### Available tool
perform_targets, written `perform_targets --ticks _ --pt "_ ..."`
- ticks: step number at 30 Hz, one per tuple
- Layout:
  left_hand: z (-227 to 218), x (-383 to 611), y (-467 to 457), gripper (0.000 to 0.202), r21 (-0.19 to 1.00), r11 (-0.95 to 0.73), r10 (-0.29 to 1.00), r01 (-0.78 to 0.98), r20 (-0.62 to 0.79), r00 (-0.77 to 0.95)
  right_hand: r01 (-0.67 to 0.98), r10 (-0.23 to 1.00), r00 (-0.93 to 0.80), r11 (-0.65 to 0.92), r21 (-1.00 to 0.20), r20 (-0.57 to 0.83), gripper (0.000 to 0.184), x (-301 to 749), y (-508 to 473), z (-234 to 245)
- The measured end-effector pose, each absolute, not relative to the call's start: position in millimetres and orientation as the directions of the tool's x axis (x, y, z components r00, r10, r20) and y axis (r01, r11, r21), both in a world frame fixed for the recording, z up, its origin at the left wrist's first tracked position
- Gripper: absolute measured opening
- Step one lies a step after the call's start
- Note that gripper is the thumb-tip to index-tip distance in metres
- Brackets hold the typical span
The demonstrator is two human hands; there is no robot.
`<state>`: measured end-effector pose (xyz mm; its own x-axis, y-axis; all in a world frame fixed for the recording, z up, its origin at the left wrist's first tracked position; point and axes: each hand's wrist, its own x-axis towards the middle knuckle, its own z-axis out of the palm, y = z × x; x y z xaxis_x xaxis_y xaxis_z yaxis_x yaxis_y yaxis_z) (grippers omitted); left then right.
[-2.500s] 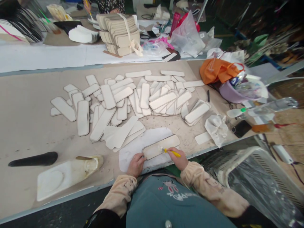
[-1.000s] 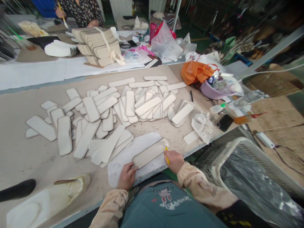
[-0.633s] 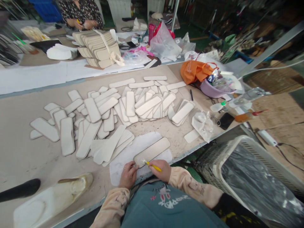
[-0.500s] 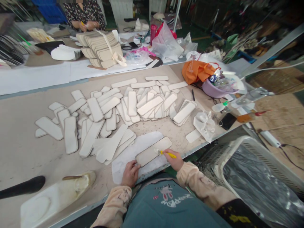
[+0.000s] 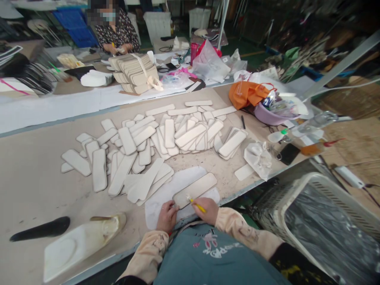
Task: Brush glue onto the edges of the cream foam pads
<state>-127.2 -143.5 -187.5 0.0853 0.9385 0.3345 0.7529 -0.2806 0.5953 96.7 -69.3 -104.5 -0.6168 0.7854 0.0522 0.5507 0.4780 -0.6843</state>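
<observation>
A pale, flat panel with rounded corners and a dark edge point(image 5: 202, 186) lies at a slant on a white paper sheet point(image 5: 154, 206) by the table's front edge. My left hand point(image 5: 167, 217) grips its near left end between thumb and fingers. My right hand point(image 5: 208, 212) is closed around a small brush with a yellow handle point(image 5: 200, 206). The brush's whitish tip is at the panel's surface, near the left end, close to my left fingers. Thin pale strips point(image 5: 151, 179) lie fanned out just left of the paper.
Many similar panels point(image 5: 190, 135) are heaped mid-table. A cut-open white plastic jug point(image 5: 71, 245) with a stick and a black object point(image 5: 41, 229) lie front left. At right are a plastic bag point(image 5: 258, 158), phone point(image 5: 289, 153), purple basin point(image 5: 271, 115) and crate point(image 5: 297, 186). A co-worker point(image 5: 118, 35) sits opposite.
My right hand has moved the brush left along the panel, toward my left hand. The camera view has tilted up somewhat. My left hand stays at the panel's end.
</observation>
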Motion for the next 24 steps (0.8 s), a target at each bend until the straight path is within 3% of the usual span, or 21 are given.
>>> perform_targets --ticks 3,7,12,16,20,24 --pt "-184 -126 -143 0.020 0.609 -0.256 0.950 0.750 0.302 0.079 0.564 0.908 -0.417 0.219 -0.797 -0.045 0.020 132 -49 -108" --pt "-179 -125 -141 0.020 0.602 -0.236 0.958 0.763 0.275 0.079 0.599 0.980 -0.177 0.034 -0.800 -0.090 0.020 172 -27 -104" --pt "-175 -123 -138 0.021 0.617 -0.188 0.973 0.764 0.222 0.060 0.455 0.898 -0.386 -0.017 -0.890 -0.214 0.026 130 -48 -90" --pt "-169 -121 -137 0.021 0.634 -0.156 0.981 0.758 0.187 0.045 0.429 0.829 -0.500 -0.013 -0.903 -0.249 0.022 91 -65 -94" --pt "-165 -118 -138 0.022 0.648 -0.127 0.987 0.751 0.154 0.034 0.489 0.862 -0.398 -0.090 -0.868 -0.313 0.023 115 -49 -101" --pt "-158 -115 -138 0.019 0.651 -0.104 0.992 0.752 0.124 0.029 0.527 0.932 -0.235 -0.116 -0.842 -0.275 0.028 165 -27 -96"
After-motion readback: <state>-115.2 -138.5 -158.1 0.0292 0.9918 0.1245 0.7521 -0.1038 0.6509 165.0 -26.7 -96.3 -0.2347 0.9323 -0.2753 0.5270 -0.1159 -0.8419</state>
